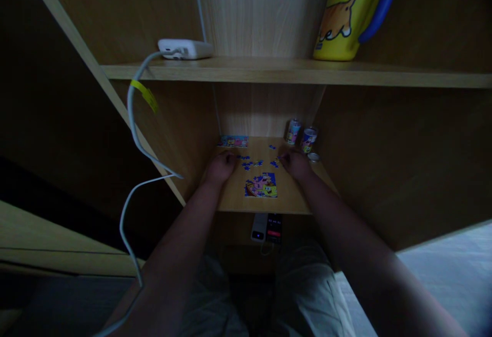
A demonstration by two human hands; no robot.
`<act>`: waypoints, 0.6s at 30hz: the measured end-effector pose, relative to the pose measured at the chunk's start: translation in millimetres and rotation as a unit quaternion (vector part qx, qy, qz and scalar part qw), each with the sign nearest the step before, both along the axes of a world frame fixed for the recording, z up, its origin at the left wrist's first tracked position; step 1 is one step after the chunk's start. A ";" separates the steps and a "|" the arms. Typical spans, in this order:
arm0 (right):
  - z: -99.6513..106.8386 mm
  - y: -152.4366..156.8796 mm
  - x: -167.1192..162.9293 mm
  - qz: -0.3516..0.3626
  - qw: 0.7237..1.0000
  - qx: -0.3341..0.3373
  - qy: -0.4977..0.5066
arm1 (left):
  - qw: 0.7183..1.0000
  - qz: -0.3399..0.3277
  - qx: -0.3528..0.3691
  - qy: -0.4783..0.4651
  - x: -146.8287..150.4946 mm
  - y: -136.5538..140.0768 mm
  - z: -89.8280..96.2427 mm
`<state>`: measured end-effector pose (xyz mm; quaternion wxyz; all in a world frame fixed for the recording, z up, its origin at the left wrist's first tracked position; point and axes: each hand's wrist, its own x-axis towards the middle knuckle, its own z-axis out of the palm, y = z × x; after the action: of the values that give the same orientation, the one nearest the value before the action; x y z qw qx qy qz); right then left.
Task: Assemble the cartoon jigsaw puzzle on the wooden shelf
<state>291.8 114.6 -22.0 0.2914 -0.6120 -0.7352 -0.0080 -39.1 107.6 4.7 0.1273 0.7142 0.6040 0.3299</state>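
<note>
On the lower shelf board lies a partly joined jigsaw puzzle [261, 185] with cartoon figures on it. Behind it are loose puzzle pieces [253, 163], mostly blue, in a scattered row. My left hand [222, 166] rests at the left of these pieces, its fingers curled closed; what they hold, if anything, is too dark and small to tell. Across from it, my right hand [296, 162] pinches what looks like a small puzzle piece [280, 158], beside several blue pieces [274, 163]. One more piece [272, 147] lies farther back.
A picture card [234, 141] lies at the back left. Two printed cans [293, 132] and a round lid [313, 157] are at the back right. Overhead, an upper shelf [261, 70] holds a white device with a cable [130, 106] and a yellow mug [346, 16]. Phones [274, 228] lie below.
</note>
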 end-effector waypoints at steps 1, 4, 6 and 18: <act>0.8 -1.4 0.5 0.009 1.000 0.001 0.030 | 1.000 -0.001 -0.001 0.000 0.0 0.0 0.2; 4.2 -7.6 0.9 0.030 0.990 0.021 0.136 | 1.000 0.001 -0.002 0.004 0.2 0.4 0.1; 7.1 -12.7 -0.4 0.058 0.980 0.037 0.186 | 1.000 0.003 -0.003 0.007 0.5 0.8 -0.5; 20.9 -37.8 -18.0 0.227 0.881 -0.211 0.356 | 1.000 -0.005 -0.003 0.000 0.6 5.0 -4.3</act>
<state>273.8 76.9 -1.2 0.3911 -0.4369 -0.6848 0.4326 -38.5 112.5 0.3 0.1317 0.7170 0.6012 0.3273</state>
